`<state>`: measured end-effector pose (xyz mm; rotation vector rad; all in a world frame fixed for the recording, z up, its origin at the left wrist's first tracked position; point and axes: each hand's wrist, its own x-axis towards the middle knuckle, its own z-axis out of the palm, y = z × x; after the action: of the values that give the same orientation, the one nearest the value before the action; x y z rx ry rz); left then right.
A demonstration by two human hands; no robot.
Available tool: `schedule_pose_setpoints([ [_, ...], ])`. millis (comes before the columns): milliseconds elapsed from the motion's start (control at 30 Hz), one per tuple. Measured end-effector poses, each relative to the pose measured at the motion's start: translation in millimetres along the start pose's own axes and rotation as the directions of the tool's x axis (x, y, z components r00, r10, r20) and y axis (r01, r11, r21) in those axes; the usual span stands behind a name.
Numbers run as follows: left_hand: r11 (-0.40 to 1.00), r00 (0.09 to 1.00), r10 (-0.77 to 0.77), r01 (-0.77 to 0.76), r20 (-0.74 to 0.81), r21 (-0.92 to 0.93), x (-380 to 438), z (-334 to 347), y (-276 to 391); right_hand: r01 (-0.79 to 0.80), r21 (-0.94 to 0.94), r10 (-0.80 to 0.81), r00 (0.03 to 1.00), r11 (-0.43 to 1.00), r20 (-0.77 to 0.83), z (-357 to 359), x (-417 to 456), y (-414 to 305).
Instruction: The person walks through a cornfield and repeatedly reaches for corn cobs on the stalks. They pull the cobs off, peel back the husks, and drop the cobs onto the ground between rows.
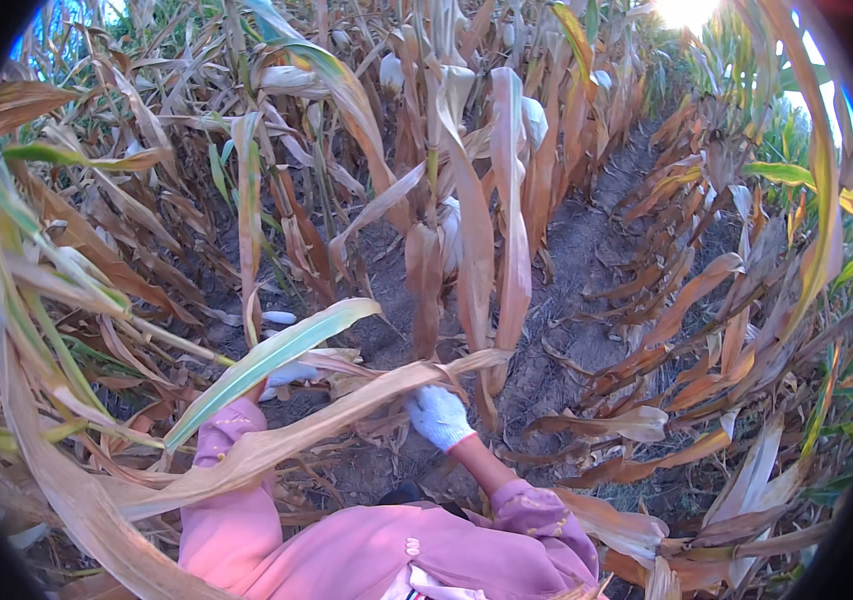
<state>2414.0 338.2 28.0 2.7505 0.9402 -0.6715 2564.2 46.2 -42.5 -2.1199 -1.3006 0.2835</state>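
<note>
My right hand, in a white knit glove with a red cuff edge, is beside a long dry corn leaf that crosses in front of me. Its fingers point away from me and are partly hidden by the leaf. My left hand, also gloved in white, is largely covered by a green-striped corn leaf. Pale dry husk lies against the left glove's fingers. What either hand grips is hidden.
Dry corn stalks stand ahead, with a pale husked ear low on one. A white corn ear lies on the ground to the left. A bare soil furrow runs away between rows. Arching leaves crowd my left side.
</note>
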Motion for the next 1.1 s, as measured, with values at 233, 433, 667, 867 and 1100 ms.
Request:
schedule_pose_setpoints([
  [233,0.943,0.999,-0.014,0.023,0.029,-0.331,-71.2,47.0,-4.4,0.203,-0.050,-0.122,0.748,0.978,0.652,46.5,20.3,-57.4],
  [433,0.897,0.976,-0.187,0.121,-0.116,-0.425,-111.5,49.2,36.2,0.231,0.329,-0.356,0.846,0.916,0.396,125.6,-2.2,-12.0],
  [667,0.907,0.944,-0.288,0.214,-0.161,-0.363,-105.5,60.3,59.8,0.225,0.465,-0.342,0.921,0.856,0.186,109.4,-18.9,-19.3],
  [867,0.917,0.890,-0.292,0.157,-0.351,-0.366,-95.6,82.9,59.4,0.328,0.469,-0.328,0.941,0.820,-0.084,123.1,-19.2,-23.2],
  [1100,0.947,0.900,-0.238,0.131,-0.366,-0.295,-107.2,84.0,74.6,0.533,0.491,-0.477,0.844,0.690,-0.246,143.9,0.1,-25.0],
])
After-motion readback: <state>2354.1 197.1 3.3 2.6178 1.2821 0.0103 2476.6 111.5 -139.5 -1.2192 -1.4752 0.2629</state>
